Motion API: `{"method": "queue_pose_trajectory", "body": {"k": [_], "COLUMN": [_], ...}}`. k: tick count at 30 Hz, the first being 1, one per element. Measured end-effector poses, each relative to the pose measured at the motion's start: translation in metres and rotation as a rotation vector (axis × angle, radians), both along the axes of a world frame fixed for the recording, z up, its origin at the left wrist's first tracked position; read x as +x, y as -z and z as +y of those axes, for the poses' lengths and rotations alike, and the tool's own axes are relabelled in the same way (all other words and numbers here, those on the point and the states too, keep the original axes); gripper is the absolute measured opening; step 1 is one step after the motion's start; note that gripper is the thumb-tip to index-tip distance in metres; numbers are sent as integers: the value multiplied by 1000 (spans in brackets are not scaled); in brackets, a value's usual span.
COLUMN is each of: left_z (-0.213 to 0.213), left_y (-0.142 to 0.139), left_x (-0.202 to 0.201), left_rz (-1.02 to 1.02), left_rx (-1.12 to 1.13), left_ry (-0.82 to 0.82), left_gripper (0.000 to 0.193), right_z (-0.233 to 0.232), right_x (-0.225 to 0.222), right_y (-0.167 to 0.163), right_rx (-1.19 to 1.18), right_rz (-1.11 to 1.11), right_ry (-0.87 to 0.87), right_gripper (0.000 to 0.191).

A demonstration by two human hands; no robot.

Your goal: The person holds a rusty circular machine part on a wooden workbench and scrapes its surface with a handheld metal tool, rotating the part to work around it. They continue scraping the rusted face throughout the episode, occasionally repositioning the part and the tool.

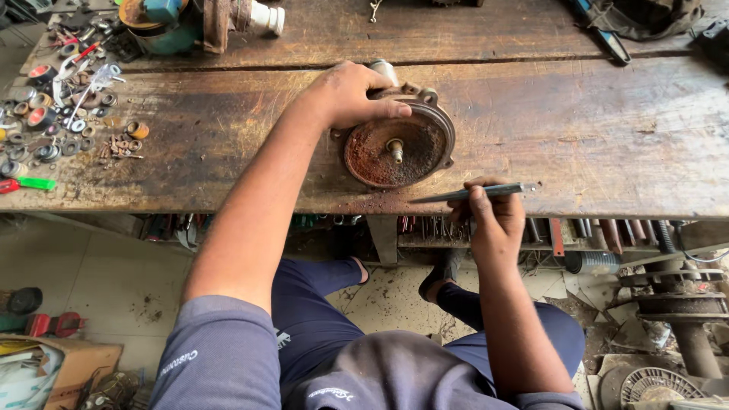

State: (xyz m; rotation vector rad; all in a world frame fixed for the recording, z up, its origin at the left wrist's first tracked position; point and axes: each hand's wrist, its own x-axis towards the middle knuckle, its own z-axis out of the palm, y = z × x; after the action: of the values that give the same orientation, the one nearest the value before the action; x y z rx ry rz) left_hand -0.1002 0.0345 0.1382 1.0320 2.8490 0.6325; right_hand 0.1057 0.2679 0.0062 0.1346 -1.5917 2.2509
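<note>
Left hand (351, 95) gripping rusty housing (398, 144), right hand (492, 215) holding blade (467, 193)

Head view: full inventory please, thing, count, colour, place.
Rusty round housing: one, brown, bench centre, short shaft sticking up.
Thin metal tool: one, grey, at bench front edge.
Wooden bench: one, brown, worn.
Small washers and rings: many, mixed colours, bench left.
Green-handled tool: one, bench front left.
Teal pump part: one, bench top left.
Hand tools under the bench: several, dark.
Left hand: on the housing rim.
Right hand: holds the thin metal tool.
</note>
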Motion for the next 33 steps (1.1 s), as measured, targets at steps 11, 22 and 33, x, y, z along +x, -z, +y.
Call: {"method": "queue_pose_trajectory", "body": {"k": [11,22,33], "left_z": [2,1,4], "left_y": [29,49,53], "left_x": [13,22,21], "left_rz": [-137,-271,-245], "left_rx": [214,714,696], "left_ry": [-230,1,-114], "left_gripper": [90,49,49], "right_z": [-19,-56,-73], "right_x": [-30,-65,-72], "right_y": [-12,-28,6], "right_rx": [118,226,118], "right_rz": [257,447,463], "right_ry": [66,237,351], "right_gripper": [18,17,26]}}
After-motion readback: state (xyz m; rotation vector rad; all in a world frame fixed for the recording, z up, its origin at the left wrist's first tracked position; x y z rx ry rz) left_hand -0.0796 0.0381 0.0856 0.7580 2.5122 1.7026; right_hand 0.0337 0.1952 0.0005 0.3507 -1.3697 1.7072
